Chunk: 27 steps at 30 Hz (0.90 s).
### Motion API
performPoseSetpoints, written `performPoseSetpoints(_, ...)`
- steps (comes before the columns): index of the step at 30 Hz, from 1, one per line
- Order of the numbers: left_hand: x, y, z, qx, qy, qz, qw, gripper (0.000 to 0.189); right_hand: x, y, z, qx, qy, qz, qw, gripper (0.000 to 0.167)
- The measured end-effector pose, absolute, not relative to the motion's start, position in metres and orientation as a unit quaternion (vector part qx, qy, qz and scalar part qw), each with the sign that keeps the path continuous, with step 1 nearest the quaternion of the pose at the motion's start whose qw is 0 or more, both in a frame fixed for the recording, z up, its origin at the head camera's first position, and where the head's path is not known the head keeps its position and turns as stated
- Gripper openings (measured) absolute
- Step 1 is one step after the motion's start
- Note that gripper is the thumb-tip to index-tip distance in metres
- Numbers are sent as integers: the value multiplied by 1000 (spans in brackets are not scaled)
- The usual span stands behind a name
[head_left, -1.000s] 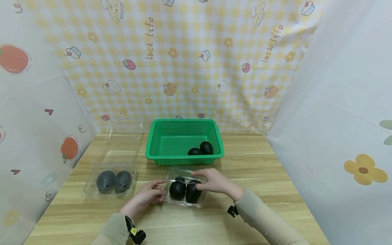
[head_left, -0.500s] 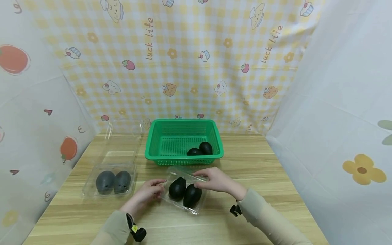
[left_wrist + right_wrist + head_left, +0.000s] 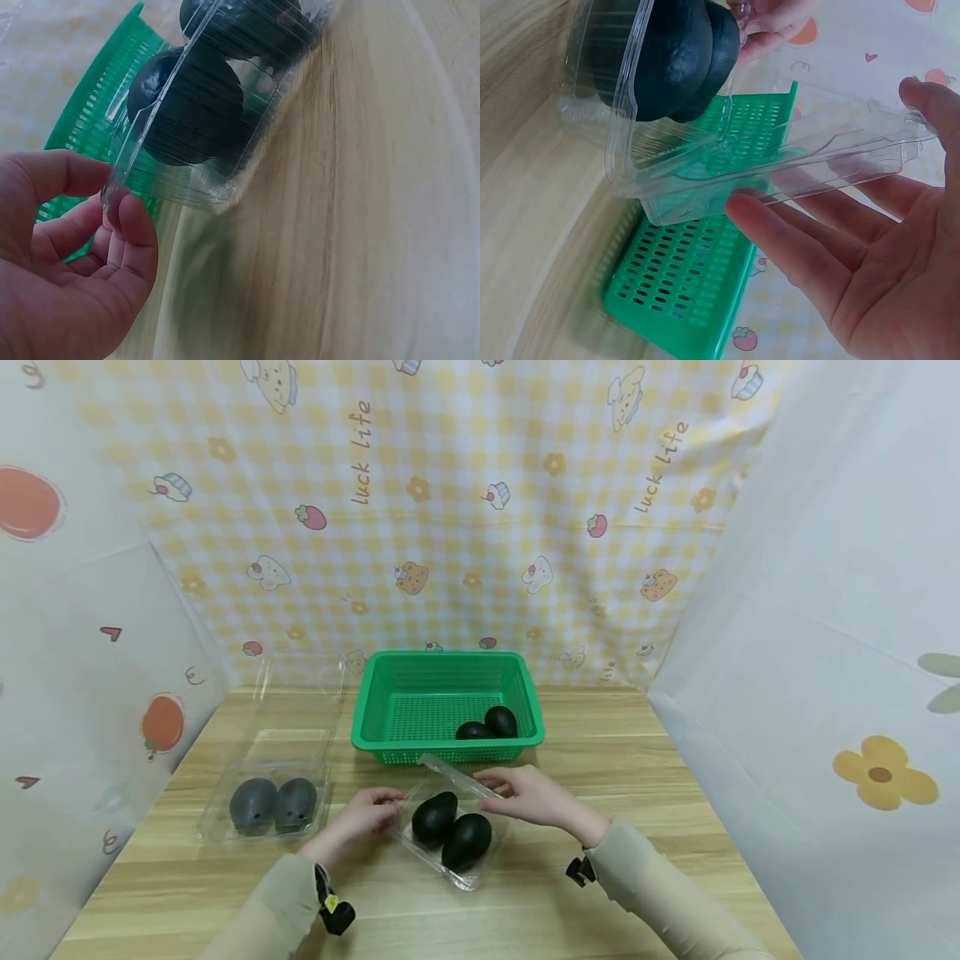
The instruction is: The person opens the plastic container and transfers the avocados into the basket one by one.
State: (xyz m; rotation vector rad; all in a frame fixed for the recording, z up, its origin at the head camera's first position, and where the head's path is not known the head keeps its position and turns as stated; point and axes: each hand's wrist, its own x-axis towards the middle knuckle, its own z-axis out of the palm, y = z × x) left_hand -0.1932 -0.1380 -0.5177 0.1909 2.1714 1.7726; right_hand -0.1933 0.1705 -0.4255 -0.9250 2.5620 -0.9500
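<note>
Between your left and right fingers [image 3: 139, 234] you have near-black fruits [image 3: 467, 842] in a clear, colourless box [image 3: 463, 882]. Beyond your fingers stands a green basket [image 3: 450, 746]; farther, a yellow-and-white checked cloth [image 3: 465, 452] with pink strawberries [image 3: 312, 517] and orange flowers [image 3: 418, 489]. Beneath, you see a pale, wood-grained table [image 3: 600, 752].

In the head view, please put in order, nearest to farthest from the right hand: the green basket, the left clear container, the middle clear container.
1. Middle clear container: its lid is held by the right hand.
2. Green basket: behind, toward the back.
3. Left clear container: farthest, beyond the left hand.
</note>
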Motion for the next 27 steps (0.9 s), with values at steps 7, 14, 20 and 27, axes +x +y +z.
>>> performPoseSetpoints(7, -201, -137, -516, 60, 777, 606, 156, 31, -192, 175, -424, -310, 881, -334, 129, 50)
performPoseSetpoints(14, -207, -138, -513, 61, 809, 568, 137, 24, -190, 178, -423, -309, 881, -336, 121, 45)
performPoseSetpoints(20, -213, -141, -514, 74, 821, 551, 130, 21, -186, 182, -421, -309, 881, -340, 111, 45)
performPoseSetpoints(27, -217, -143, -509, 67, 823, 550, 125, 17, -184, 187, -423, -303, 876, -361, 101, 40)
